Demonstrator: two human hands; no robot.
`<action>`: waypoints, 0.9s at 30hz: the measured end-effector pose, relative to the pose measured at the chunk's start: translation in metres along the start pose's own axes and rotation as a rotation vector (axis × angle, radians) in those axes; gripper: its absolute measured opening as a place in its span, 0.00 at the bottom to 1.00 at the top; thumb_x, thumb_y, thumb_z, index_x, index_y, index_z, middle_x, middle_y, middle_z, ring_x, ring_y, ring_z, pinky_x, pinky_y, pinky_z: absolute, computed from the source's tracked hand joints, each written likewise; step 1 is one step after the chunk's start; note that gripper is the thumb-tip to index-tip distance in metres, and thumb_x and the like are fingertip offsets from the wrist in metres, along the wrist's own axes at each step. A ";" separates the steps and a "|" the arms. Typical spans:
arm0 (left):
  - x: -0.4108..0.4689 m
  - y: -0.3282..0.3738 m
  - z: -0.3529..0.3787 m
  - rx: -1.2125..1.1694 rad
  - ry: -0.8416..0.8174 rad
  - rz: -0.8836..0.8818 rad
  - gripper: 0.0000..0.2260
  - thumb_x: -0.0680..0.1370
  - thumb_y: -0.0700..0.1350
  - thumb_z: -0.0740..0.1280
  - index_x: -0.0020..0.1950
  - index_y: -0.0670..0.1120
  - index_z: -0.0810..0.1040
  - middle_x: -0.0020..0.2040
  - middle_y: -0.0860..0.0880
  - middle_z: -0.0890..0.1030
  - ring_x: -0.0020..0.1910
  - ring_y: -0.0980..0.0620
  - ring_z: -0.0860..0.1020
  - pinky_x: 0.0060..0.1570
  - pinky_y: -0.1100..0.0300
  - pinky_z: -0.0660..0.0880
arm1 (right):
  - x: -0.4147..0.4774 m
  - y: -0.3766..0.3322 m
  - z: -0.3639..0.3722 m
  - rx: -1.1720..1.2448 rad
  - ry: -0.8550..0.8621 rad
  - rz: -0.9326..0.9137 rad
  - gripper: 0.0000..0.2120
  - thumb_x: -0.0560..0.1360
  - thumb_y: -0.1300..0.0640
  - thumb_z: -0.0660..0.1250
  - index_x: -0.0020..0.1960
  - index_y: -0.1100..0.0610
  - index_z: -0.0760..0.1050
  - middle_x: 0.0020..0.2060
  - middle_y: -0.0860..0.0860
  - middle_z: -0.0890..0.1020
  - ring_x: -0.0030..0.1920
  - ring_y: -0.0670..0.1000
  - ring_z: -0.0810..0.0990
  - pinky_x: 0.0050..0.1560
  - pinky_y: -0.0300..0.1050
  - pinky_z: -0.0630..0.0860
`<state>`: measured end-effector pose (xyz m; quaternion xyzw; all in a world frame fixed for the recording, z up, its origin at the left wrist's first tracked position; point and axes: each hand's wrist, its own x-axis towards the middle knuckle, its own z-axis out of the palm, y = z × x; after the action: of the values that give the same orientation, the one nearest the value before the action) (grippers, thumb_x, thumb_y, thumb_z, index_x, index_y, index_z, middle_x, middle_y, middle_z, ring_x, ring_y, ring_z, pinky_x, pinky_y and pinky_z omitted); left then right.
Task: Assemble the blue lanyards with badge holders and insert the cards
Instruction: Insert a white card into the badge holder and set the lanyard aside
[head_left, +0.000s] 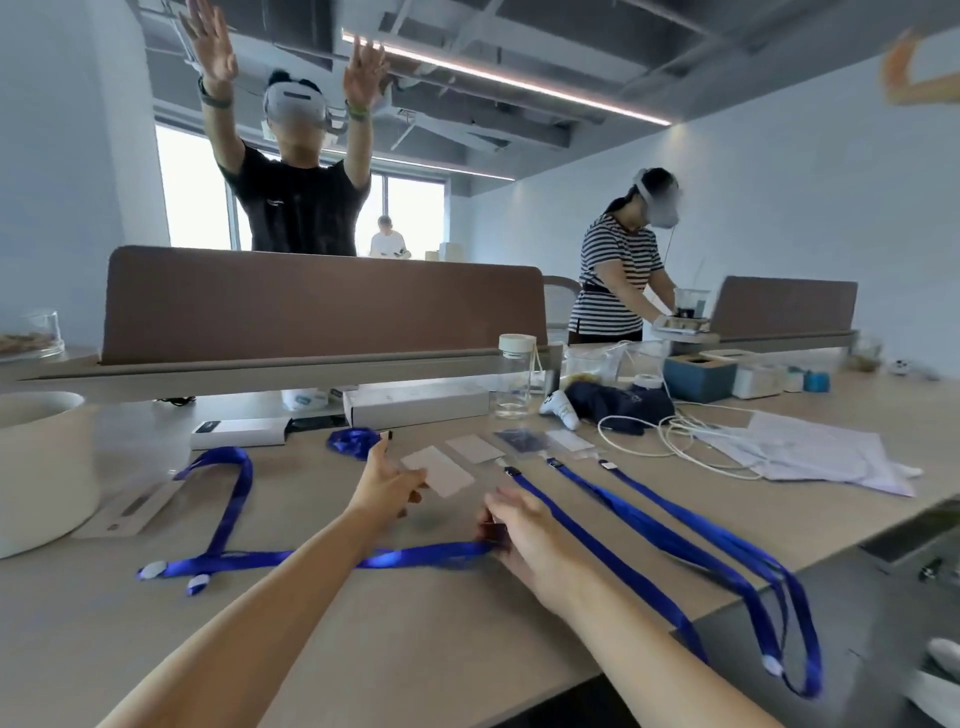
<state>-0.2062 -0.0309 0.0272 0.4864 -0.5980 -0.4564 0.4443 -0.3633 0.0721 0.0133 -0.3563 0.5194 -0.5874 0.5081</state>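
Note:
My left hand (387, 486) reaches across the table and holds the near corner of a badge holder with a white card (441, 470). My right hand (519, 530) pinches the end of a loose blue lanyard (234, 558) that loops to the left across the table. Three more blue lanyards (649, 530) lie stretched to the right, their clips near further badge holders and cards (524, 441). A bunched blue lanyard (353, 441) sits behind my left hand.
A brown desk divider (322, 301) closes the far side. White boxes (415, 405), a clear bottle (514, 379), white cables (670, 431) and papers (810, 452) crowd the back right. A white round tub (41, 467) stands at left. Two people in headsets stand beyond.

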 end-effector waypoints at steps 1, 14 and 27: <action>0.007 -0.005 0.001 0.040 -0.001 -0.004 0.31 0.78 0.39 0.67 0.76 0.45 0.56 0.40 0.47 0.80 0.33 0.51 0.76 0.33 0.59 0.72 | 0.004 0.001 -0.002 -0.055 0.041 -0.029 0.11 0.81 0.56 0.61 0.63 0.52 0.70 0.40 0.51 0.80 0.42 0.50 0.80 0.50 0.46 0.77; 0.070 -0.038 -0.001 0.906 -0.028 0.151 0.16 0.79 0.59 0.56 0.61 0.56 0.76 0.60 0.50 0.79 0.58 0.46 0.77 0.59 0.50 0.72 | 0.049 0.002 -0.003 -0.438 0.112 -0.221 0.05 0.81 0.46 0.58 0.53 0.38 0.72 0.37 0.48 0.76 0.32 0.46 0.73 0.43 0.49 0.77; 0.120 -0.042 0.017 1.168 -0.048 0.160 0.24 0.79 0.63 0.53 0.72 0.55 0.68 0.71 0.44 0.67 0.69 0.41 0.64 0.65 0.45 0.63 | 0.069 -0.010 -0.008 0.277 0.083 -0.105 0.11 0.81 0.64 0.55 0.49 0.60 0.77 0.25 0.49 0.67 0.26 0.47 0.65 0.30 0.41 0.66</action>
<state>-0.2315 -0.1522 -0.0069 0.5934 -0.7951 -0.0272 0.1223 -0.3890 0.0068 0.0139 -0.2848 0.4346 -0.6935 0.4991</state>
